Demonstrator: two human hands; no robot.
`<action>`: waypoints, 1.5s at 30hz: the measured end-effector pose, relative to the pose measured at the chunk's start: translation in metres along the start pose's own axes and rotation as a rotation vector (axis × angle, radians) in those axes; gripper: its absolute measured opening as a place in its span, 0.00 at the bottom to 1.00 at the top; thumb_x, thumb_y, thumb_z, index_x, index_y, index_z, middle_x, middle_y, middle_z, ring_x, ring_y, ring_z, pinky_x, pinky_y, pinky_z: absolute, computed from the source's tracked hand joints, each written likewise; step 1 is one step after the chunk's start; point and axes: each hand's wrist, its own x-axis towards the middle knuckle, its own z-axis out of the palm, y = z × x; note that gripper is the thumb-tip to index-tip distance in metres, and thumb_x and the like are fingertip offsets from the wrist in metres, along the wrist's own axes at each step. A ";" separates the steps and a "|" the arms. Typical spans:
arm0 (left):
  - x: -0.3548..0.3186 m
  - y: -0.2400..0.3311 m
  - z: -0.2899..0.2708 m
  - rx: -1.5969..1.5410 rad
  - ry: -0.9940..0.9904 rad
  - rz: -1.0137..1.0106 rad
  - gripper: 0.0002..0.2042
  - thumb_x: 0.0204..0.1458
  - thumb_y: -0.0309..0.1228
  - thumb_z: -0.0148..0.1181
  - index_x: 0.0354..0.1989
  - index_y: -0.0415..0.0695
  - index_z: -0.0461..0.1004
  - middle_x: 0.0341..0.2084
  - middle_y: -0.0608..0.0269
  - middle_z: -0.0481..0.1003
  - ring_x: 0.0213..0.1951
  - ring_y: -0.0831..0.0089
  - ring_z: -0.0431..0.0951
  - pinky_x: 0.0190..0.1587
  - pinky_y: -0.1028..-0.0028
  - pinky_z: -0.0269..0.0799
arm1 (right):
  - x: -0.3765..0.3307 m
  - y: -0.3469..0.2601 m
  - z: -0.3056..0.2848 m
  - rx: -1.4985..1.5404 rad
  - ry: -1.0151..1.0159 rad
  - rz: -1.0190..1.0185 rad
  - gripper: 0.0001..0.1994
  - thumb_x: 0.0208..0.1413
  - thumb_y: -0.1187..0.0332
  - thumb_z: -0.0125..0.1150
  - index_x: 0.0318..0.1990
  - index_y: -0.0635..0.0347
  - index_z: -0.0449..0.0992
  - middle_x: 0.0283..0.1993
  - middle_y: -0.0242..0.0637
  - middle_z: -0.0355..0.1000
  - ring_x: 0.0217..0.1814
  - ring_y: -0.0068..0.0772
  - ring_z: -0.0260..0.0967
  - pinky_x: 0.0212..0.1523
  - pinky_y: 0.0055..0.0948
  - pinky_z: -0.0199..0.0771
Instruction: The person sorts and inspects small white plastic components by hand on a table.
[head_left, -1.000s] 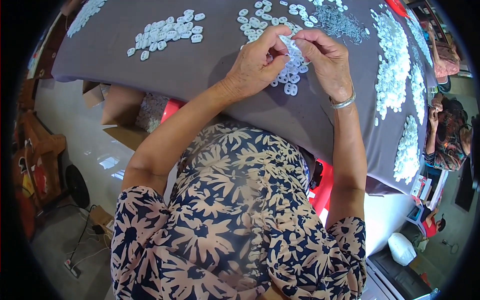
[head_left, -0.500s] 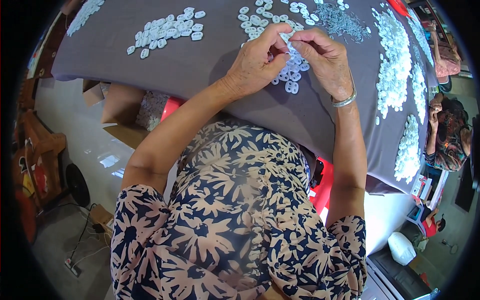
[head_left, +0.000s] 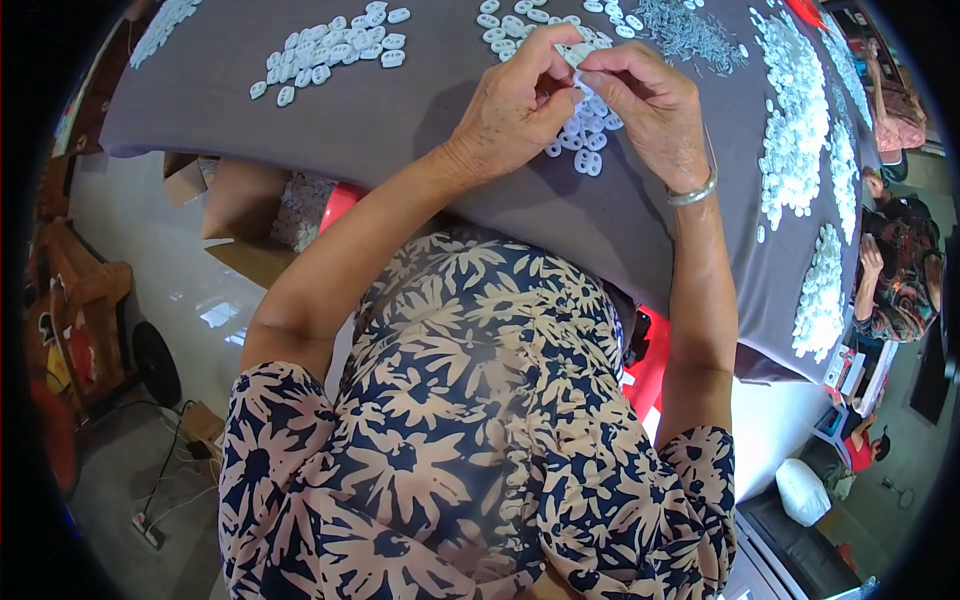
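My left hand [head_left: 518, 108] pinches a small white plastic piece [head_left: 579, 80] between thumb and forefinger, above the near part of the table. Against it, the thumb and forefinger of my right hand [head_left: 648, 115] are closed at the same spot; whether they also hold a tiny part is too small to tell. Just below the fingertips lies a heap of white two-hole oval pieces [head_left: 588, 162], partly covered by my hands. More such white pieces [head_left: 495, 35] are spread beyond my left hand. Past my right hand is a pile of thin grey metal pins or screws [head_left: 690, 38].
A grey cloth [head_left: 400, 130] covers the table. White pieces form a group [head_left: 335, 48] at left and long heaps [head_left: 795, 120] at right. Open cardboard boxes [head_left: 240, 205] stand below the left edge. Another person [head_left: 900, 270] sits along the right side.
Both hands stay joined at the white piece, with small shifts of the fingers. The whole view has moved slightly, so the table appears a little higher.
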 end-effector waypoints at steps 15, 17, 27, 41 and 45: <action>0.006 0.008 -0.005 -0.362 -0.057 -0.088 0.19 0.53 0.22 0.56 0.52 0.41 0.60 0.28 0.65 0.73 0.29 0.81 0.72 0.30 0.80 0.69 | -0.012 0.003 -0.002 0.222 -0.032 0.130 0.12 0.50 0.82 0.62 0.44 0.65 0.74 0.38 0.28 0.71 0.38 0.17 0.68 0.39 0.17 0.70; 0.009 0.014 -0.010 -0.398 -0.089 -0.133 0.19 0.53 0.22 0.56 0.53 0.41 0.60 0.28 0.65 0.73 0.28 0.81 0.71 0.30 0.81 0.67 | -0.012 0.004 -0.003 0.215 -0.035 0.113 0.13 0.49 0.82 0.63 0.44 0.65 0.74 0.38 0.29 0.71 0.39 0.17 0.68 0.39 0.18 0.70; 0.012 0.023 -0.016 -0.468 -0.108 -0.283 0.16 0.55 0.26 0.56 0.52 0.45 0.67 0.27 0.68 0.71 0.25 0.84 0.68 0.28 0.81 0.64 | -0.013 -0.004 0.002 0.109 0.061 0.013 0.15 0.45 0.84 0.64 0.42 0.65 0.75 0.38 0.31 0.71 0.35 0.19 0.69 0.36 0.18 0.71; 0.008 0.022 -0.010 -0.418 -0.070 -0.234 0.17 0.53 0.23 0.56 0.52 0.42 0.67 0.25 0.69 0.71 0.24 0.85 0.69 0.27 0.83 0.65 | -0.010 -0.017 0.005 -0.238 0.050 -0.072 0.17 0.43 0.74 0.70 0.42 0.62 0.73 0.34 0.31 0.70 0.27 0.20 0.67 0.28 0.20 0.70; 0.008 0.022 -0.011 -0.328 -0.113 -0.189 0.17 0.54 0.23 0.55 0.53 0.42 0.67 0.25 0.70 0.71 0.25 0.85 0.68 0.28 0.84 0.64 | -0.011 -0.009 0.003 -0.481 -0.061 -0.164 0.14 0.49 0.65 0.67 0.39 0.60 0.70 0.31 0.37 0.69 0.26 0.34 0.70 0.27 0.28 0.72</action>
